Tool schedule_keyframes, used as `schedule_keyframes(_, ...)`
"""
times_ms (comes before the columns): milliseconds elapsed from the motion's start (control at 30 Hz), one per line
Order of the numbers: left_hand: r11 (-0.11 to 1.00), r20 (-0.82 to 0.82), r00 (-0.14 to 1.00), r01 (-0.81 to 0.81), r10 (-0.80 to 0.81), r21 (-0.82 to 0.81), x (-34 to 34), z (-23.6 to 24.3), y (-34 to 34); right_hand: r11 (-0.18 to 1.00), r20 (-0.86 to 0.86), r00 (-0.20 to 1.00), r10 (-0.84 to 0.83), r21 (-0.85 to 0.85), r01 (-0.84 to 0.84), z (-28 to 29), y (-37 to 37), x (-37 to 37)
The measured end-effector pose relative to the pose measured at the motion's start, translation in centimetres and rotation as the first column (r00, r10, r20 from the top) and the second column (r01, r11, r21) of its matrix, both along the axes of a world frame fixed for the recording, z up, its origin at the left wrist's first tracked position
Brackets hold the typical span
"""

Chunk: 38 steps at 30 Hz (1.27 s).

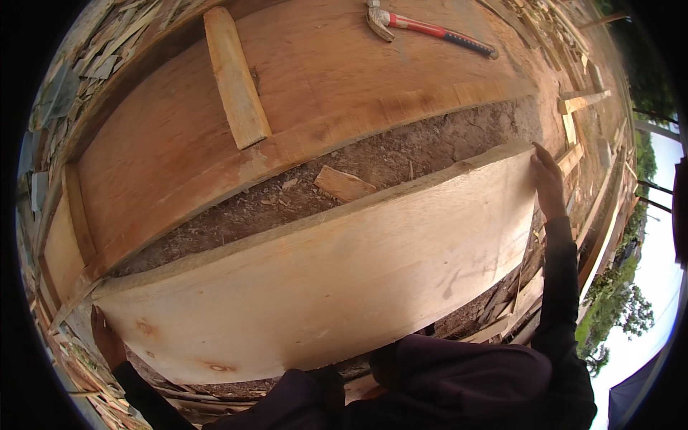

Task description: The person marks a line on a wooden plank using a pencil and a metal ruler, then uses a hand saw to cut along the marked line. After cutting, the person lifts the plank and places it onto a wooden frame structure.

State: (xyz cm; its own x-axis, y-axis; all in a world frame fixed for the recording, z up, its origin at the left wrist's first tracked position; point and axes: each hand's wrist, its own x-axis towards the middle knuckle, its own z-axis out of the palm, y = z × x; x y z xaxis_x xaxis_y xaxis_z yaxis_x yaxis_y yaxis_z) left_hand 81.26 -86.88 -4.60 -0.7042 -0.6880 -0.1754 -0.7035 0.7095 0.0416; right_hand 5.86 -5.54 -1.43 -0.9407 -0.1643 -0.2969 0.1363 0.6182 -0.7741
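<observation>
A wide, pale wooden board (pixel 322 272) stretches across in front of my body, its long upper edge tilted up to the right. At its left end my left hand (pixel 107 340) grips the edge, fingers partly hidden behind the wood. My right hand (pixel 548 179) is closed round the upper right corner. Beyond the board lies a reddish-brown plywood panel (pixel 344 72) framed with timber strips. Between the two is a gap of bare soil with a broken wood chip (pixel 344 183) in it.
A claw hammer (pixel 437 32) with a red and black handle rests on the panel's far right. A short wooden batten (pixel 236 79) crosses the panel at left. Scrap wood (pixel 107 43) is strewn at far left, and more timber pieces (pixel 584 100) lie at right.
</observation>
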Motion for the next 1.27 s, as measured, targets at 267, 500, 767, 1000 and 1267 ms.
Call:
schedule_keyframes(267, 0.515, -0.282, 0.538, -0.352, 0.794, 0.781, -2.2, -1.1, -2.9, 0.995, -0.04, 0.998, 0.039, 0.089, -0.036, -1.0, -0.3, -1.0)
schedule_keyframes(500, 0.676, -0.328, 0.768, -0.179, 0.551, 0.715, -5.8, 1.0, -0.2, 0.992, -0.024, 1.0, -0.001, 0.129, 0.004, -0.2, -1.1, -1.0)
schedule_keyframes(767, 0.697, -0.315, 0.76, -0.242, 0.568, 0.675, -4.7, 0.6, -1.0, 0.994, -0.041, 0.999, -0.026, 0.105, 0.03, -0.6, -1.0, -0.8)
schedule_keyframes(1000, 0.22, -0.078, 0.441, -0.281, 0.894, 0.934, -3.0, 0.8, -3.3, 0.971, -0.068, 0.997, -0.034, 0.236, 0.05, -0.3, -1.5, -0.6)
schedule_keyframes(1267, 0.518, -0.208, 0.759, -0.193, 0.617, 0.833, -3.9, 1.2, -3.2, 0.96, -0.027, 0.998, 0.06, 0.274, -0.05, 0.8, -3.1, -0.7)
